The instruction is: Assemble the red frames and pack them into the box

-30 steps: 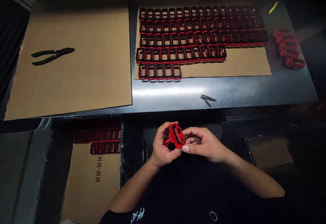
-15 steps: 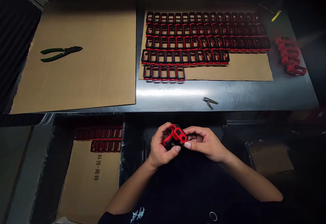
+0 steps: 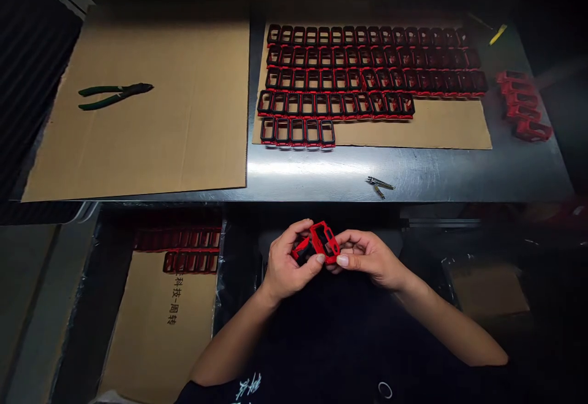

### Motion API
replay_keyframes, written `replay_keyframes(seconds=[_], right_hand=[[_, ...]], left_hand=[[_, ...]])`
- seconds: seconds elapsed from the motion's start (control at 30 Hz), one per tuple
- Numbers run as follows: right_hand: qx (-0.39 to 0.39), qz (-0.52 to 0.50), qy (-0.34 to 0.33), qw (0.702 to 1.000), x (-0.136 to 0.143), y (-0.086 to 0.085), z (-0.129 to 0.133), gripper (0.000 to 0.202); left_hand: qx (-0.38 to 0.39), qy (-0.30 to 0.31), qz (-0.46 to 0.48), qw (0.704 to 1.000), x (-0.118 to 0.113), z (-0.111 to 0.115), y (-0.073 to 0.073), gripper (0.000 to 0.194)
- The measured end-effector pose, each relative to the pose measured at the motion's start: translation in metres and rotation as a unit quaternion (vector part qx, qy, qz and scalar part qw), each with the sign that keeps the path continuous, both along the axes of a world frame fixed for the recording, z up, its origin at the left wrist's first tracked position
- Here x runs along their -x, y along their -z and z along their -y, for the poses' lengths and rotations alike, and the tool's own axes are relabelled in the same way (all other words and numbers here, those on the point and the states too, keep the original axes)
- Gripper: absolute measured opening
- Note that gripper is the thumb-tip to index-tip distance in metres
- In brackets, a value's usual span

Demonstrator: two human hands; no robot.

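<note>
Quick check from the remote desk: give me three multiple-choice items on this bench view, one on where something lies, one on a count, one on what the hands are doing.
1. The green-handled pliers lie on:
A. left cardboard sheet
B. bare metal
C. the floor box

2. Frames in the nearest row on the right cardboard sheet:
A. three
B. five
C. nine

3. The red part is:
A. on the table
B. held by both hands
C. held by one hand

Answers: 1 A, they rest on the left cardboard sheet. 2 B, five side by side. 3 B, left hand and right hand both grip it.
</note>
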State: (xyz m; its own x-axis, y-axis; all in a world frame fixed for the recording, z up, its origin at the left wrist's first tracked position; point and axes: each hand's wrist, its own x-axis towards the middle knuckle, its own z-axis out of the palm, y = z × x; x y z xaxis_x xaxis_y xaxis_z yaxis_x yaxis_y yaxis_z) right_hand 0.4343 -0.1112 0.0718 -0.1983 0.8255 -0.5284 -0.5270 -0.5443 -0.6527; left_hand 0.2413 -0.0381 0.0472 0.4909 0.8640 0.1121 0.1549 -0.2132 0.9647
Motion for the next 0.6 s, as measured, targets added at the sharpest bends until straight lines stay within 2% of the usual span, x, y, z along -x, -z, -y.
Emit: replay_keyframes(seconds=[0.17, 0.27, 0.37, 0.47, 0.53, 0.6], right_hand=[[-0.002, 0.026, 0.020, 0.999, -0.003, 0.002, -0.001, 0.038], [-0.068, 0.115, 0.009, 0.991, -0.009, 0.000, -0.005, 0.028], [-0.175, 0.244, -0.062, 0.952, -0.010, -0.002, -0.016, 0.016], [-0.265, 0.315, -0.156, 0.898, 0.002, 0.001, -0.031, 0.016], [-0.299, 0.320, -0.207, 0.875, 0.015, 0.005, -0.039, 0.020], [-0.317, 0.320, -0.241, 0.860, 0.027, 0.008, -0.043, 0.028]], left_hand=[[0.069, 0.011, 0.043, 0.997, 0.006, -0.007, -0.002, 0.039], [0.148, 0.044, 0.002, 0.988, 0.016, -0.018, -0.013, 0.033], [0.200, 0.098, -0.085, 0.971, 0.031, -0.025, -0.028, 0.024], [0.206, 0.122, -0.128, 0.962, 0.050, -0.023, -0.034, 0.041], [0.220, 0.105, -0.170, 0.955, 0.069, -0.019, -0.031, 0.042], [0.256, 0.030, -0.229, 0.939, 0.098, -0.017, -0.025, 0.036]])
